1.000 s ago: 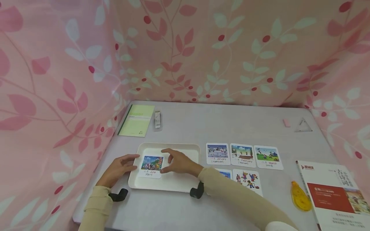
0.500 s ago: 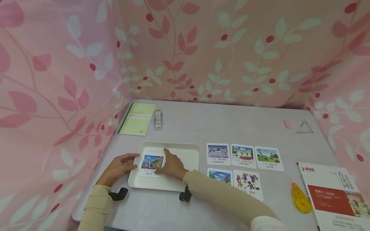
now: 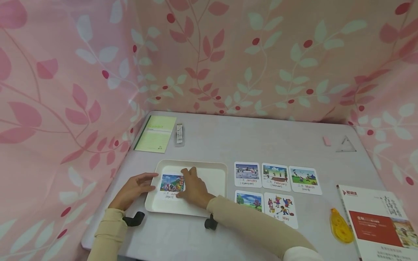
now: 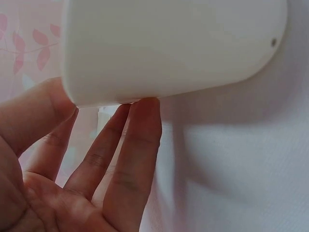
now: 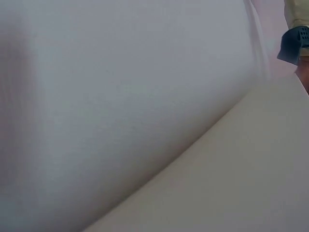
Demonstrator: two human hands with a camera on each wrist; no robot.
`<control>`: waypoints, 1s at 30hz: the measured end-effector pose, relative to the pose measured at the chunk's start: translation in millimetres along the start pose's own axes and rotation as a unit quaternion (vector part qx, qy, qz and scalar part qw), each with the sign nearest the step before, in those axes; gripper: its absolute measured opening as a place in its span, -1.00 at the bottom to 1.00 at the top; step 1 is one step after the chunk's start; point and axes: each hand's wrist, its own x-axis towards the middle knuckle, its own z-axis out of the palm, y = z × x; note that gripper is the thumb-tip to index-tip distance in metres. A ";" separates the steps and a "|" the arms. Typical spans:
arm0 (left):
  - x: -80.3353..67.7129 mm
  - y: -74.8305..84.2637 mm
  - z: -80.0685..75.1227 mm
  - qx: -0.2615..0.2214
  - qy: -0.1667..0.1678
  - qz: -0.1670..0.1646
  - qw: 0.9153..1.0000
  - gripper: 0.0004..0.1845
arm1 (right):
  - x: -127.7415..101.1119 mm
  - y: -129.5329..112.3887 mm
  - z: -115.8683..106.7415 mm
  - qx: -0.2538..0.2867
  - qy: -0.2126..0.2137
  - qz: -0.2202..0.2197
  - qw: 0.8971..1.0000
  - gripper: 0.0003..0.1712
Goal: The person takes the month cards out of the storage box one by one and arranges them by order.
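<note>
1. Tray: white, shallow, set on the grey table near its front left.
2. June card: laid flat in the tray's left part, picture side up.
3. Right hand: laid on the June card's right edge, fingers fairly straight and pressed down; no curl round the card is seen.
4. Left hand: placed against the tray's left rim, fingers straight and spread, nothing gripped; in the left wrist view the fingertips are seen touching the tray's outer wall.
5. Cards right of the tray: January, February and March in a row; behind the right sleeve, one partly hidden card and May.
6. Notebook: green, at the back left.
</note>
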 end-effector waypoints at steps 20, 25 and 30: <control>-3.8 3.5 5.7 0.001 -0.008 -0.002 1.000 -0.36 | -25.5 43.7 -56.5 0.128 -0.010 -0.062 0.990 0.06; -4.5 3.0 1.7 -0.006 -0.012 0.010 1.000 -0.35 | -52.2 88.9 -109.6 0.191 0.009 -0.020 0.981 0.09; -5.6 1.6 -0.3 -0.011 -0.012 0.013 1.000 -0.33 | -92.5 152.2 -167.9 0.195 0.028 0.034 0.980 0.13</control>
